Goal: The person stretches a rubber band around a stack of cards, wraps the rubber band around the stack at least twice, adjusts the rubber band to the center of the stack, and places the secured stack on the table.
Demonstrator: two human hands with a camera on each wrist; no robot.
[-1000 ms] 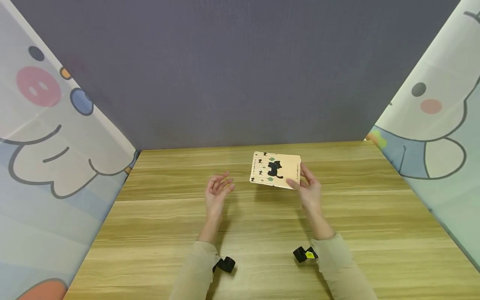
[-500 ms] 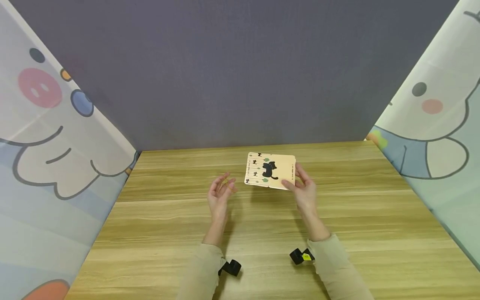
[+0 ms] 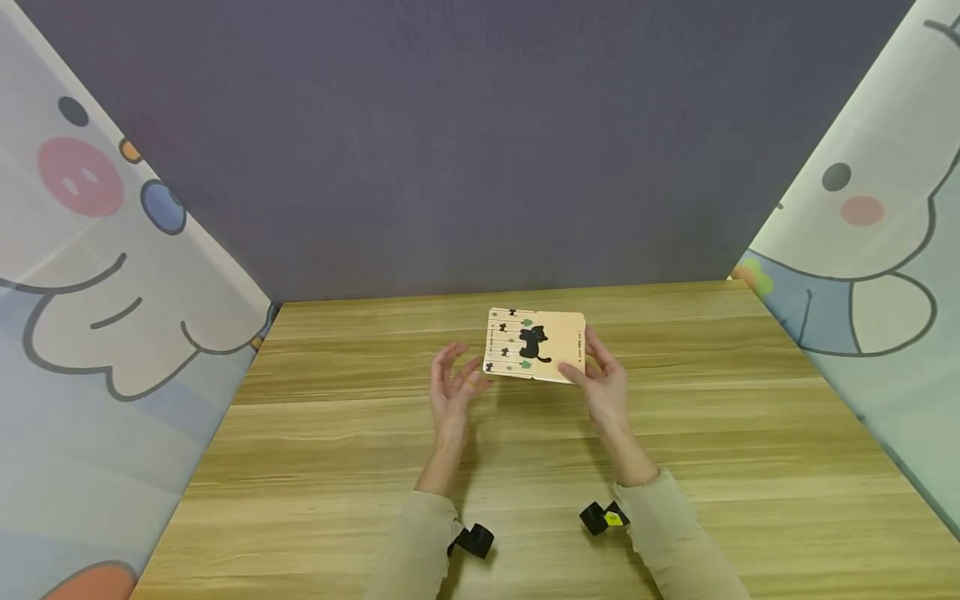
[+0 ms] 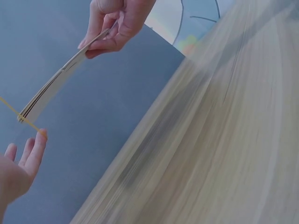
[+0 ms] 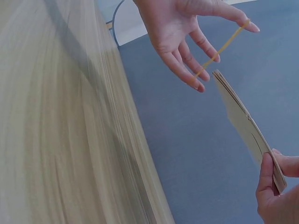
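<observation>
My right hand point(image 3: 609, 392) pinches a thin stack of cream cards point(image 3: 564, 332), thumb on top and fingers beneath. A black cat, green leaves and ruled lines are printed on its upper face. The stack is held above the table, and several layers show at its edge in the wrist views. Close to its left end is my left hand point(image 3: 452, 400), palm turned up with fingers spread. A yellow rubber band point(image 5: 229, 42) is stretched between the thumb and fingers of that hand. In the left wrist view, the band point(image 4: 10, 106) crosses in front of the stack's end.
Below both hands lies a wood-grain table point(image 3: 330, 467). A grey panel point(image 3: 480, 150) rises along its far edge. Cartoon-printed curtains point(image 3: 82, 275) flank the left and right sides. A black camera mount point(image 3: 476, 542) is worn at each wrist.
My left hand has moved right with the rubber band and is nearer the stack. My right hand has shifted slightly left, carrying the stack of cards.
</observation>
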